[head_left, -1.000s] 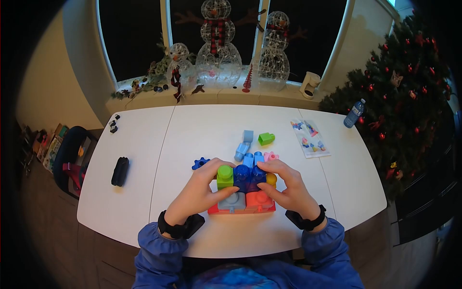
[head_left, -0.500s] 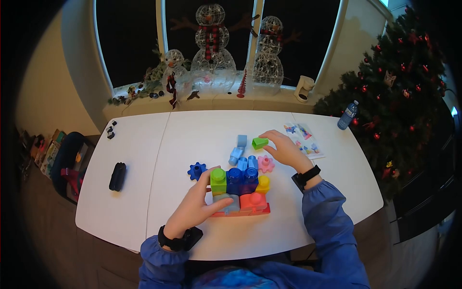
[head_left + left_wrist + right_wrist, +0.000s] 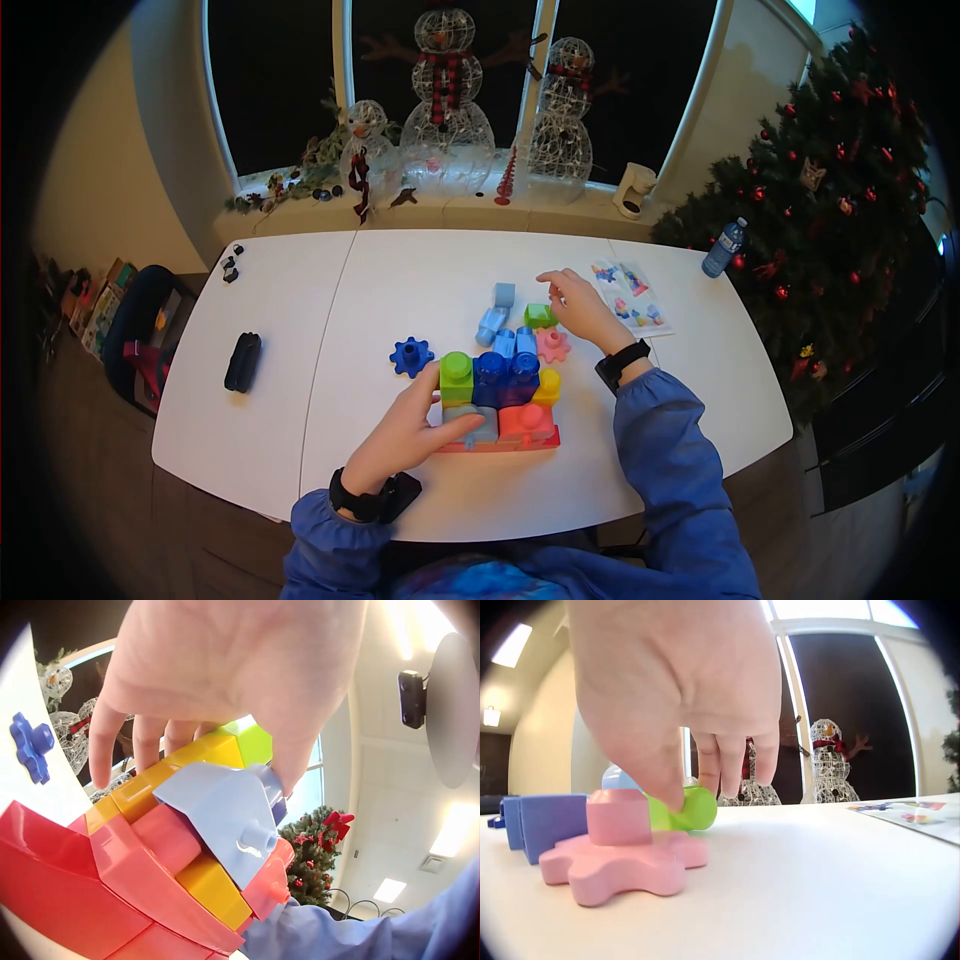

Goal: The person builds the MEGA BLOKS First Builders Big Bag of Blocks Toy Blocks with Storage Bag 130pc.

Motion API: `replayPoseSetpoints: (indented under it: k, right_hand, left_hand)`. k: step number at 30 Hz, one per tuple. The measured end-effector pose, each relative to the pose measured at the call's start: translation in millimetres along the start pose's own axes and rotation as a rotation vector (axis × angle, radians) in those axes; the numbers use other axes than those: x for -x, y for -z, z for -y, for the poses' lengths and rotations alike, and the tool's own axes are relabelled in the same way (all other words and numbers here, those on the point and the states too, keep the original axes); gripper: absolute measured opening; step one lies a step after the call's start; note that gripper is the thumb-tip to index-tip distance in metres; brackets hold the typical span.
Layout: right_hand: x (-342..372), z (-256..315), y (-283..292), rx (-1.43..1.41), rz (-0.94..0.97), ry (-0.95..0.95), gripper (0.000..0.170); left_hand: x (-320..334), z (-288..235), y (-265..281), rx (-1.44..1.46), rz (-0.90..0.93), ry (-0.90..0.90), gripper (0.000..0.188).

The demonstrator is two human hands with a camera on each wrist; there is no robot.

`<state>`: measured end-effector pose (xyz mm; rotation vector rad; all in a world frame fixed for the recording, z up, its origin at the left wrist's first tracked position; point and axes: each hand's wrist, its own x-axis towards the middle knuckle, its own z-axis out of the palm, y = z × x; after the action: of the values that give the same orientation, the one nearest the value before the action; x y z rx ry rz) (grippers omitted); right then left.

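Observation:
A build of toy building blocks (image 3: pixel 500 430) stands near me on the table, with red, grey, coral and yellow pieces below and lime green and dark blue ones on top. My left hand (image 3: pixel 405 415) holds its left side, the thumb by the grey block (image 3: pixel 217 810) and the fingers behind along the yellow blocks (image 3: pixel 150 787). Beyond the build, my right hand (image 3: pixel 590 308) hovers by a loose green block (image 3: pixel 540 316), its fingers loosely extended. In the right wrist view the thumb overlaps that green block. A pink gear (image 3: pixel 622 862) lies close by.
Loose light blue blocks (image 3: pixel 492 325) lie behind the build, and a dark blue gear (image 3: pixel 411 356) left of it. Farther out are a picture sheet (image 3: pixel 635 300), a water bottle (image 3: pixel 724 248) and a black case (image 3: pixel 243 362). A decorated tree (image 3: pixel 800 210) stands at the right.
My right hand left the build, took the green block and moved it slightly nearer; its fingers have now come off it. My left hand stays at the build.

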<state>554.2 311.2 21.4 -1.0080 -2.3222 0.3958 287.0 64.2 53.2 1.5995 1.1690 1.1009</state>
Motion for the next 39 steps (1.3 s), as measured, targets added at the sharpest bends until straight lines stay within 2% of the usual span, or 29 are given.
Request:
replayPoseSetpoints:
  k: [1,7,13,16,18,19,22,25,28,29,32,39]
  right_hand:
    - [3.8,5.0,5.2,-0.055,-0.01,-0.028,0.042]
    - [22.8,4.5,5.1,-0.017,0.084,0.119,0.041]
    - [14.9,-7.6,-6.5,0.06,0.216,0.046,0.042]
    - [13.3,-9.1,-12.5,0.063,0.169,0.019,0.044]
    - [15.3,-5.8,-7.3,0.01,0.033,0.037,0.044]
    - [15.7,1.3,-0.4,-0.016,-0.033,0.048,0.044]
    - [24.5,60.2,52.8,-0.235,0.01,-0.147,0.049]
    - [47.2,89.5,81.2,-0.541,-0.018,-0.086,0.049]
    - [68.5,116.5,95.3,-0.515,0.058,0.033,0.045]
    - [70.5,122.5,99.6,-0.361,0.112,0.148,0.043]
    - [73.2,139.5,96.6,-0.254,0.183,0.24,0.046]
    - [84.5,154.0,81.1,-0.279,0.152,0.193,0.054]
  left_hand:
    - [-0.1,-0.3,-0.3,-0.001,-0.002,-0.004,0.061]
    - [-0.2,-1.9,-0.3,-0.004,-0.001,0.024,0.063]
    - [1.0,-0.8,-0.7,0.004,-0.008,0.024,0.064]
    - [1.7,-1.3,-1.8,0.013,-0.01,0.026,0.065]
    - [2.2,-0.3,0.2,0.008,-0.008,0.026,0.065]
    - [1.8,1.5,0.5,0.004,-0.007,0.026,0.064]
    - [1.1,1.1,0.9,-0.005,0.001,0.03,0.064]
    - [0.7,0.7,1.7,-0.017,0.006,0.034,0.064]
    - [0.0,1.2,1.5,-0.009,0.003,0.031,0.065]
    - [0.2,1.5,1.4,-0.004,0.002,0.031,0.065]
    - [0.5,2.5,2.2,0.002,0.015,0.035,0.066]
    - [0.3,1.4,1.3,0.017,0.002,0.039,0.067]
